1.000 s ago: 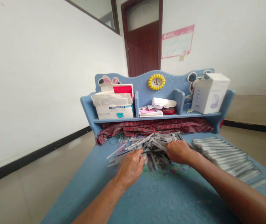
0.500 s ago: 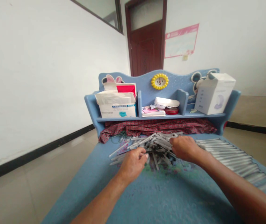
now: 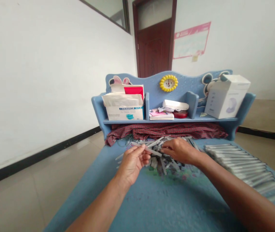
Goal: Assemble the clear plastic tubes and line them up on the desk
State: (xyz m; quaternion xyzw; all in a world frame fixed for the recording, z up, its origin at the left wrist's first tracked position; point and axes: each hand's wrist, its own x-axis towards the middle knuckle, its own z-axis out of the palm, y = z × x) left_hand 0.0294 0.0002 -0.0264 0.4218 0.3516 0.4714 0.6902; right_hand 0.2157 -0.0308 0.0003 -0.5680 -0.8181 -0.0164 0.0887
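Note:
My left hand [image 3: 133,162] is closed, thumb on top, around a translucent whitish pen barrel [image 3: 154,152] that slants down to the right above a pile. The pile of loose pen parts [image 3: 163,166], clear tubes and dark pieces, lies on the blue desk [image 3: 147,203]. My right hand [image 3: 179,150] is at the right side of the pile, fingers pinched near the barrel's lower end; what they grip, if anything, is hidden. To the right, similar clear pens [image 3: 239,164] with dark ends lie side by side in a long row.
Behind the pile lies a crumpled red checked cloth [image 3: 166,130] under a blue shelf [image 3: 171,121]. The shelf holds a mask box [image 3: 125,112], papers [image 3: 161,115], a red round tin [image 3: 180,114] and a white box [image 3: 226,96]. A yellow flower clock [image 3: 168,83] decorates its back.
My left hand has turned its palm more upward and now shows a whitish barrel in its grip. My right hand has moved left, closer to it. The view has shifted slightly.

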